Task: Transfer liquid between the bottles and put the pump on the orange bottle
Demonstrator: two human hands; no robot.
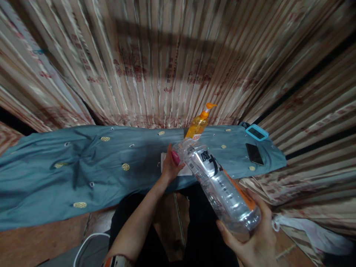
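One blue cloth-covered tabletop (83,167) spans the view, bare along its left half. One clear plastic bottle (219,181) tilts over the near edge, its base grasped by the right hand (250,233), its cap pinched by the left hand (171,165). One orange pump bottle (198,124) stands at the far edge; two phones (254,153) lie near the right corner.

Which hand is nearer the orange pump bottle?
Left. The left hand is at the clear bottle's neck, just below the pump bottle; the right hand holds the base.
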